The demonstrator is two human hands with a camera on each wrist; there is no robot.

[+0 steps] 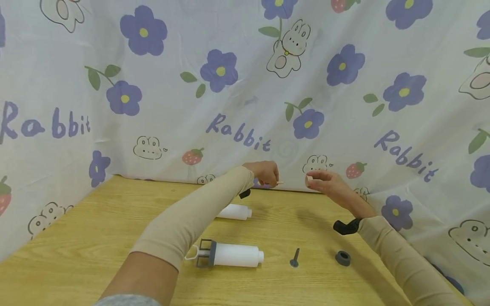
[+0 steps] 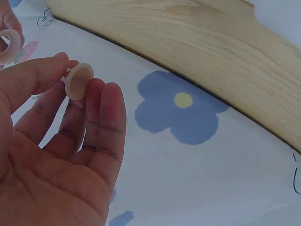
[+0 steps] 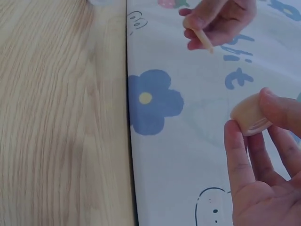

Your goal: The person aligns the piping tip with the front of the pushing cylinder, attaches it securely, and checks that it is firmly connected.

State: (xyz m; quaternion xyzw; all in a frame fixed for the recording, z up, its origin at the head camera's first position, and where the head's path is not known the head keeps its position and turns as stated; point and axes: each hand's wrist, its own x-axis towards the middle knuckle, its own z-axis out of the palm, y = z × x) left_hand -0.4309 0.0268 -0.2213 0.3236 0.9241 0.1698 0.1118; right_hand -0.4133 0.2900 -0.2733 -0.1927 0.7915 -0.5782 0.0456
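Observation:
My left hand [image 1: 264,173] pinches a small cream piece with a round, shallow disc [image 2: 80,82] at one end and a thin stem [image 3: 205,41] at the other. Between the thumb and fingers of my right hand [image 1: 334,188] is a cream ring-shaped cap [image 3: 249,115], its opening partly turned from view. Both hands are raised near the back edge of the table, with a gap between the two cream pieces. On the wood below lie a grey stem on a disc base [image 1: 294,260] and a thick grey ring [image 1: 343,258].
A white cylinder [image 1: 237,255] with a grey frame and pale handle lies on the wooden table [image 1: 279,289]. Behind it, another white cylinder [image 1: 235,211] is partly hidden by my left arm. A patterned cloth [image 1: 172,106] hangs along the table's back edge.

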